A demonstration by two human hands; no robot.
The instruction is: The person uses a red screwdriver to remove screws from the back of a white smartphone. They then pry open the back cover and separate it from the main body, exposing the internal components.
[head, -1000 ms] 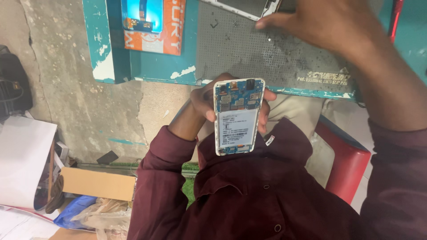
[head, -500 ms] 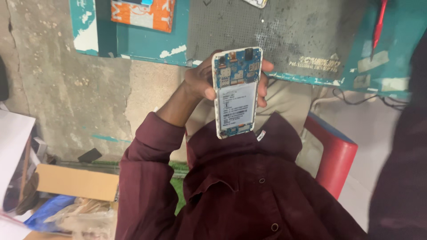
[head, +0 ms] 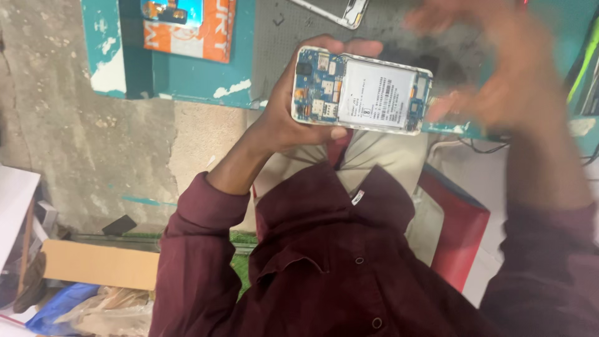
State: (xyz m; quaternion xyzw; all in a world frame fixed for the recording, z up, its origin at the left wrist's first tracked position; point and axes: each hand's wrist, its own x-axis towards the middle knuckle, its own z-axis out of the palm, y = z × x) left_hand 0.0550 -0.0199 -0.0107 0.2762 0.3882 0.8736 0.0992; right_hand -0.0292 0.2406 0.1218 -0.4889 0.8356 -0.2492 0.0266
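Note:
My left hand (head: 290,122) grips an opened white phone (head: 374,93) from behind, holding it sideways above my lap. The back cover is off, so the blue circuit board and a white battery with a label show. My right hand (head: 499,68) is blurred with motion just off the phone's right end, over the bench; its fingers look spread and I see nothing in it. Both arms wear maroon sleeves.
A teal workbench (head: 187,81) with a grey mat (head: 281,50) lies ahead, with a white phone frame (head: 334,11) and an orange box (head: 206,31) on it. A red stool (head: 458,231) is under me. A cardboard box (head: 100,265) and bags sit on the floor at left.
My left hand has turned the phone from upright to lying sideways and raised it toward the bench. My right hand, out of view half a second ago, has swung in beside the phone.

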